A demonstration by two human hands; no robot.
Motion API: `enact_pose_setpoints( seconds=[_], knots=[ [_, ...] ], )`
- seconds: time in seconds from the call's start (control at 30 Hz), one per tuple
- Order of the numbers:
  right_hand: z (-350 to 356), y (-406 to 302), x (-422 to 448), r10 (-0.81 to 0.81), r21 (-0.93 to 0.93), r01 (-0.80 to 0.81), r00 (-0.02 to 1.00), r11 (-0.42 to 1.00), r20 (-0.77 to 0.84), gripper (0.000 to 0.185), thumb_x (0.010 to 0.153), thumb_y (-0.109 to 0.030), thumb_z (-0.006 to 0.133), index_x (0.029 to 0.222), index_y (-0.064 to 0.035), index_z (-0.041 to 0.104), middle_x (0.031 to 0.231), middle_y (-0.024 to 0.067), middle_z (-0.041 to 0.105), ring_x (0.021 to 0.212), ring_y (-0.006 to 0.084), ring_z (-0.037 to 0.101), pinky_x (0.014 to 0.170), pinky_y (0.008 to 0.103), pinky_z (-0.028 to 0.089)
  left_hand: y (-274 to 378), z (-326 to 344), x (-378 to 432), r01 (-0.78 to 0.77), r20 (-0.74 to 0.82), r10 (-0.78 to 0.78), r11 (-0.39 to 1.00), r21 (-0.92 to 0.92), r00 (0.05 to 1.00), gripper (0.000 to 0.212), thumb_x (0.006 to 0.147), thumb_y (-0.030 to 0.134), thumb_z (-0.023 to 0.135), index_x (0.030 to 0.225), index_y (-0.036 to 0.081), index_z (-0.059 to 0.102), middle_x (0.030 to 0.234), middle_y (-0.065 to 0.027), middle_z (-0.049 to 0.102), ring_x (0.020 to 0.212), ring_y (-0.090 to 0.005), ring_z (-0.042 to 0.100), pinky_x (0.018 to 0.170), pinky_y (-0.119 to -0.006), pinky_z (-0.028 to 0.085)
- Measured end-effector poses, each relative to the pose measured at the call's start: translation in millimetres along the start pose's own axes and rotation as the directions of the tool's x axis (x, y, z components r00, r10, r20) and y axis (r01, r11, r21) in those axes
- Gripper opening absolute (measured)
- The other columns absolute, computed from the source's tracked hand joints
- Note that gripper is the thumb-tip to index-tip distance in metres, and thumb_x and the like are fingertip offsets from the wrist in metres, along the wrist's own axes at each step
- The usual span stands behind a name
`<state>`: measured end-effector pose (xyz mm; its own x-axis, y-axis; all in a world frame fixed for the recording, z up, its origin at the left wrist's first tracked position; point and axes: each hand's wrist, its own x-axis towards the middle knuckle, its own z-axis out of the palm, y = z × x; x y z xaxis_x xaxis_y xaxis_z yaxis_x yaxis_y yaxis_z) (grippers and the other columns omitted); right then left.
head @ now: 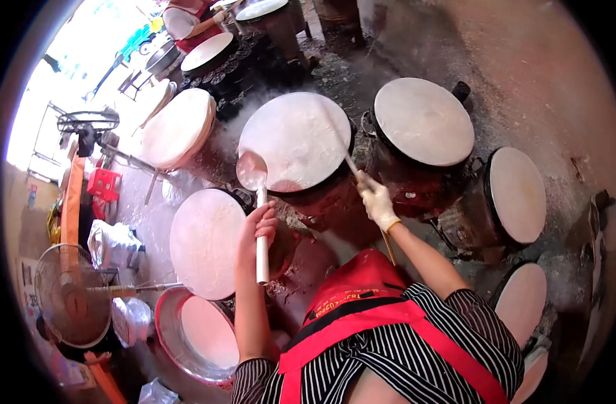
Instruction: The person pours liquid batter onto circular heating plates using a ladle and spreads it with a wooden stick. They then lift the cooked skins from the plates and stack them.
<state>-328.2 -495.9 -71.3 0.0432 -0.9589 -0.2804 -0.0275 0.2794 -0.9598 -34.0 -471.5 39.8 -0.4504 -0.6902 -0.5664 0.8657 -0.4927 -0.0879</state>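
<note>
My bare left hand (264, 222) grips the pale handle of a ladle (251, 169), whose round bowl hangs over the near left rim of a steaming griddle. White batter covers that round griddle (295, 136) from edge to edge. In a light glove, my right hand (376, 199) holds a thin wooden stick (347, 156); its blurred far end lies across the batter. Left of my left arm is another coated griddle (207, 242). Below it stands a wide metal basin (197, 348) with a red rim, holding white batter.
More coated griddles stand to the right, including one (424, 121) on a drum stove and another (517, 194). A stack of round pancakes (176, 129) is at back left. Fans (75, 298) occupy the left side. A person in a red apron (192, 25) works at the far back.
</note>
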Motion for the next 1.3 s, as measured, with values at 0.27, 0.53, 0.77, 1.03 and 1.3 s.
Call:
enact_pose_setpoints(
  seconds=[0.27,0.53,0.77,1.03,1.3],
  knots=[
    [42.9,20.0,-90.3,-0.340,-0.770,0.258,0.939,0.583,0.058,0.037,0.089,-0.038,0.049,0.125,-0.0305,0.052,0.067,0.0174,0.060,0.064,0.0375,0.060,0.056,0.0503,0.046,-37.9,-90.7,-75.3,-0.050,-0.324,0.321,0.775,0.630,0.890,0.021,0.090,0.015,0.053,0.071,0.010,0.043,0.054,0.0040,0.037,0.041,-0.0049,0.032,0.035,-0.019,0.025],
    [81.9,44.9,-191.3,-0.177,-0.758,0.229,0.972,0.610,0.151,0.038,0.085,-0.030,0.050,0.123,-0.0308,0.051,0.067,0.0179,0.060,0.061,0.0365,0.061,0.056,0.0510,0.048,-78.9,-126.0,-67.2,0.247,-0.275,-0.152,0.902,0.355,0.949,0.009,0.093,0.011,0.044,0.087,0.004,0.044,0.069,-0.0002,0.041,0.048,-0.0066,0.034,0.035,-0.018,0.031],
    [-71.1,28.3,-245.9,-0.209,-0.537,-0.097,0.851,0.838,-0.481,0.030,0.082,-0.022,0.054,0.106,-0.0058,0.051,0.069,0.0176,0.060,0.064,0.0330,0.061,0.057,0.0468,0.047,-175.6,-29.1,-23.4,0.241,-0.114,-0.226,0.679,0.693,0.967,0.019,0.094,0.010,0.045,0.108,-0.002,0.048,0.076,-0.0036,0.044,0.055,-0.0067,0.037,0.038,-0.016,0.031],
    [-313.0,61.2,-305.4,-0.321,-0.536,-0.487,0.458,0.690,-0.829,0.019,0.086,-0.023,0.051,0.080,-0.0055,0.054,0.068,0.0205,0.058,0.064,0.0363,0.059,0.054,0.0473,0.043,-280.1,-13.1,19.1,0.601,-0.156,-0.583,0.747,0.286,0.798,0.023,0.096,0.009,0.037,0.112,-0.008,0.040,0.083,-0.0080,0.041,0.057,-0.0113,0.038,0.046,-0.021,0.037],
    [-450.9,96.2,-275.9,0.105,0.201,-0.228,-0.374,0.953,-0.921,0.044,0.081,-0.043,0.060,0.091,-0.0008,0.063,0.082,0.0228,0.065,0.076,0.0387,0.064,0.068,0.0442,0.048,-316.7,3.2,58.9,0.521,-0.184,-0.488,0.783,0.339,0.853,0.020,0.095,0.008,0.041,0.110,-0.006,0.042,0.081,-0.0062,0.041,0.058,-0.0099,0.038,0.042,-0.020,0.036]
  ],
)
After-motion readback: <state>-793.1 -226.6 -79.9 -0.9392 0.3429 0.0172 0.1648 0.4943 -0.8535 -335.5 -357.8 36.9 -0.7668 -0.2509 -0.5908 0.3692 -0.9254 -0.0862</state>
